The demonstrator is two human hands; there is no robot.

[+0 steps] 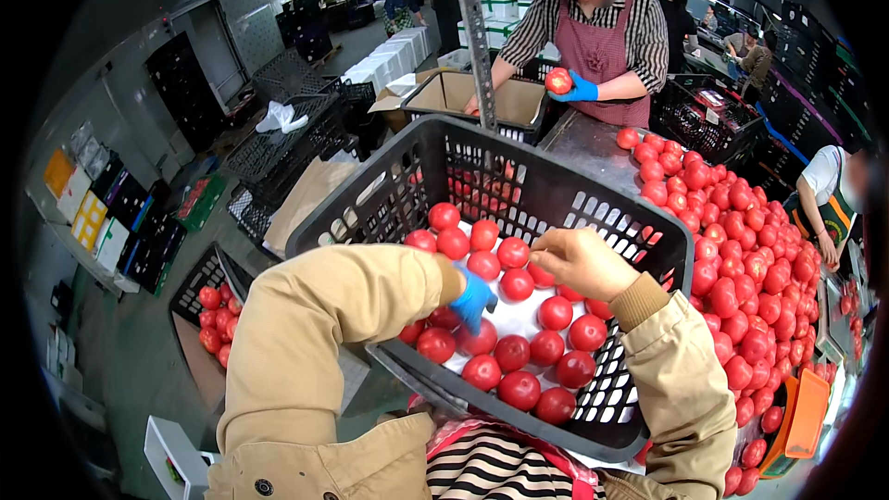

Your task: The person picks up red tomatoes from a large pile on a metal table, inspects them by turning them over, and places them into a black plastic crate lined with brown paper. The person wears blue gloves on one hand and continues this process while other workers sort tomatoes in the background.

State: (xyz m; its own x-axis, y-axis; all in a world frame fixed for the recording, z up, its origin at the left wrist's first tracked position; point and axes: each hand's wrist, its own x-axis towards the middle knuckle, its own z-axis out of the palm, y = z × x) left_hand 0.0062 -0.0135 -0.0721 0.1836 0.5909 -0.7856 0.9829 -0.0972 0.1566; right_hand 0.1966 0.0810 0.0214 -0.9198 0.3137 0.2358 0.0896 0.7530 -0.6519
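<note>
In front of me stands a black plastic crate (590, 198) with slotted walls and a white liner (526, 316) on its bottom. Red tomatoes (516, 285) lie spread over the liner. My left hand (474, 298), in a blue glove, reaches down inside the crate. Its fingers are at a tomato (477, 339); whether they grip it is hidden. Bare and partly curled, my right hand (589, 262) hovers over the right half of the crate. Its fingertips are close to a tomato (541, 276), and I cannot tell whether they touch it.
A big heap of tomatoes (736, 264) covers the metal table (590, 153) on the right, beside an orange-topped device (806, 413). Across from me, a person in a checked apron (601, 48) holds a tomato (558, 80) over a cardboard-lined crate (444, 94). A metal post (474, 35) rises behind my crate.
</note>
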